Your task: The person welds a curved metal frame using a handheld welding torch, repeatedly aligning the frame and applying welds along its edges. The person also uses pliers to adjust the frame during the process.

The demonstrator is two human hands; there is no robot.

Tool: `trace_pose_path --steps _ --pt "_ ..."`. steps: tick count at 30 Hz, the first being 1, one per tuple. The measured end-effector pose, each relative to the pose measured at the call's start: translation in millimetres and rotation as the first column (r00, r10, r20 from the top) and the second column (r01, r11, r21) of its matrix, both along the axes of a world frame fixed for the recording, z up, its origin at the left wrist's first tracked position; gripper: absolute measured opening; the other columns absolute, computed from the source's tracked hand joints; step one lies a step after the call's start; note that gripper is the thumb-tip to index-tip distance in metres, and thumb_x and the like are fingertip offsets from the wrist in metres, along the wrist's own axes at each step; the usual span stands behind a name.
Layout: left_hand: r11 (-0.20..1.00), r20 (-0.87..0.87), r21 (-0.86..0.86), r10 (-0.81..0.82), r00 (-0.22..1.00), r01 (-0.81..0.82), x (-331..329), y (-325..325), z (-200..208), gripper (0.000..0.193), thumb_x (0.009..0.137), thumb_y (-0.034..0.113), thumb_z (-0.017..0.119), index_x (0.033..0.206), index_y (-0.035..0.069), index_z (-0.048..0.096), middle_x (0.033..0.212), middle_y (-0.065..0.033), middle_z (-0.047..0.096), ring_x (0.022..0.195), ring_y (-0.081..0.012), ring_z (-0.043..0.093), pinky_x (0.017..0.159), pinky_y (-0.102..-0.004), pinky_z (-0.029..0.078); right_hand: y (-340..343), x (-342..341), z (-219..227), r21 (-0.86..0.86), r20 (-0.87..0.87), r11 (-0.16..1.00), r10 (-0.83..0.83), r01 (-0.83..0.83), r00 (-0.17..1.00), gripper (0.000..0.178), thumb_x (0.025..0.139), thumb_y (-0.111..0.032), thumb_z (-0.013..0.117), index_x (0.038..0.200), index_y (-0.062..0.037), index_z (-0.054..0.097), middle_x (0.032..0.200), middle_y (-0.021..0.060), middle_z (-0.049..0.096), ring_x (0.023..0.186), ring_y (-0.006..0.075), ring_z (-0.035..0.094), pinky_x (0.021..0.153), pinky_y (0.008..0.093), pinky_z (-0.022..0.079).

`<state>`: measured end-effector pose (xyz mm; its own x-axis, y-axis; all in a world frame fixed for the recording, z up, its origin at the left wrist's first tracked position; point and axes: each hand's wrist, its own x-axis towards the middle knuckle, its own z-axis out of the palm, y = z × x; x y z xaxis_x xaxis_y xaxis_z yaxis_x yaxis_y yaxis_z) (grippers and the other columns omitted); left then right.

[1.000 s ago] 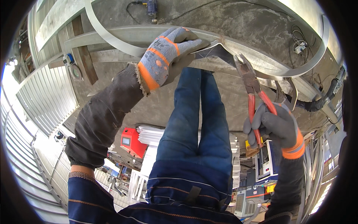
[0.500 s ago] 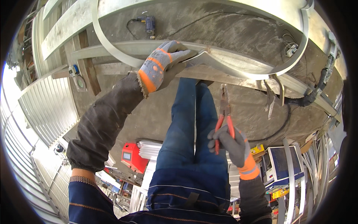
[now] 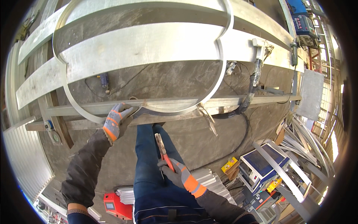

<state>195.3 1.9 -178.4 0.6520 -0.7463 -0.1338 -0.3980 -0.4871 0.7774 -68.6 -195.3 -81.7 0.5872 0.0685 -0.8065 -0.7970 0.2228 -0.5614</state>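
Note:
A thin metal strip (image 3: 223, 63) bent into a large scalloped outline stands on edge over a metal beam (image 3: 82, 109). At its near left part, my left hand (image 3: 118, 121), in a grey and orange glove, is closed on the strip beside an inward-pointing cusp. My right hand (image 3: 175, 172), gloved alike, is closed round the red handles of pliers (image 3: 163, 149). Their worn jaws point away from me, above my legs and apart from the strip. Whether the jaws are open is hard to make out.
Wide metal slats (image 3: 149, 43) run across the far side. A tape-wrapped tool with a cable (image 3: 257, 74) hangs at the right, and a blue power tool (image 3: 104, 79) lies on the floor. Nearer me are a red box-shaped device (image 3: 116, 205) and a blue-and-white machine (image 3: 257, 164).
My view has swung right and outward, showing more of the strip and slats. My right hand has brought the pliers leftward, over my legs. The left hand keeps its hold on the strip.

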Motion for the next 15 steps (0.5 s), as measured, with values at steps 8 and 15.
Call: trace_pose_path --steps 8,15 --pt "0.999 -0.041 -0.017 0.038 0.998 -0.039 -2 2 -1 0.036 0.084 0.007 0.069 0.121 0.006 0.069 0.115 -0.018 0.065 0.108 -0.0422 0.059 0.092 -0.0493 0.048 -3 10 21 -0.053 -0.089 0.998 0.016 -0.021 0.996 0.019 0.1 -0.006 0.062 0.118 -0.0023 0.067 0.097 0.0035 0.067 0.088 0.0109 0.063 0.081 0.0261 0.052" --pt "0.996 -0.051 -0.058 0.066 0.997 -0.069 -3 4 -5 0.035 0.083 0.003 0.071 0.118 0.003 0.071 0.115 -0.0209 0.065 0.105 -0.0444 0.06 0.089 -0.0484 0.05 -8 -14 17 -0.334 0.048 0.939 0.101 -0.079 0.994 0.017 0.098 -0.015 0.066 0.112 -0.0071 0.07 0.089 0.0068 0.068 0.079 0.0145 0.061 0.073 0.0321 0.051"
